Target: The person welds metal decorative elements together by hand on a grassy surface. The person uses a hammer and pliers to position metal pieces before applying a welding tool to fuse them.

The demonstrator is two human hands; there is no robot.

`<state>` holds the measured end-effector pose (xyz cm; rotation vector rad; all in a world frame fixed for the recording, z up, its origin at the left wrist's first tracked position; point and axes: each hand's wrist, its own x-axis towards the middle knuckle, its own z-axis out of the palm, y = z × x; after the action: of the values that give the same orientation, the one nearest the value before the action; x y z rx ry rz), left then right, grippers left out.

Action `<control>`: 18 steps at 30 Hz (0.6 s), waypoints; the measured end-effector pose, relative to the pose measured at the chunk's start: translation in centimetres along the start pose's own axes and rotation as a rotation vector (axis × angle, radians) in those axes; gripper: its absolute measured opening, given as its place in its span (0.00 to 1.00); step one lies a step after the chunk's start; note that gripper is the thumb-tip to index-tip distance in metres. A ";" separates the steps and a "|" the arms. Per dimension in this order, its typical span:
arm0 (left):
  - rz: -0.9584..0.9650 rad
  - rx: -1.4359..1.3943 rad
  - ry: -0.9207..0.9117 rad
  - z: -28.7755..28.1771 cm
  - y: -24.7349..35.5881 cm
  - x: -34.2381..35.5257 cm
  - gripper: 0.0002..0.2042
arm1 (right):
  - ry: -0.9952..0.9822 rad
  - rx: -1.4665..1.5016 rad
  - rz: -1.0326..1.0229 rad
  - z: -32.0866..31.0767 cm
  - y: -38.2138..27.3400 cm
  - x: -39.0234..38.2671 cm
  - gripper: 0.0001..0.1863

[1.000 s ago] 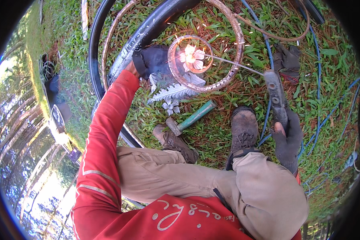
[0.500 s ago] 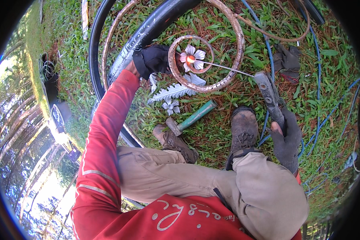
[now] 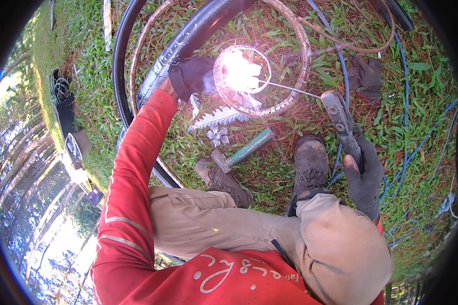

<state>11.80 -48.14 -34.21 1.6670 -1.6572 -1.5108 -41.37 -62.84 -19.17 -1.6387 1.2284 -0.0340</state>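
My right hand, in a grey glove, grips a worn electrode holder. A thin welding rod runs left from its jaw into a blinding white arc. That glare covers most of the metal flower inside a curled metal scroll. At the scroll's left side my left hand, in a black glove, is closed. Glare and haze hide its fingertips and what they hold. Just below lie a silver metal leaf and another silver flower. A hammer with a green handle rests in front of my boots.
A thick black pipe slants past my left hand. Blue cables cross the grass on the right. A dark glove or cloth lies there too. My boots stand near the hammer.
The red-hot spot on the flower has become a bright white arc with some smoke, washing out the flower. Both hands and the electrode holder have barely moved.
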 end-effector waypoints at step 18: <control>0.263 0.339 0.013 -0.1 -1.2 0.8 0.16 | 0.075 0.062 -0.069 0.6 0.7 0.5 0.30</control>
<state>12.29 -48.59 -35.52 1.5300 -2.1225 -1.1408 -41.31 -62.74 -20.18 -1.6377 1.2158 -0.1764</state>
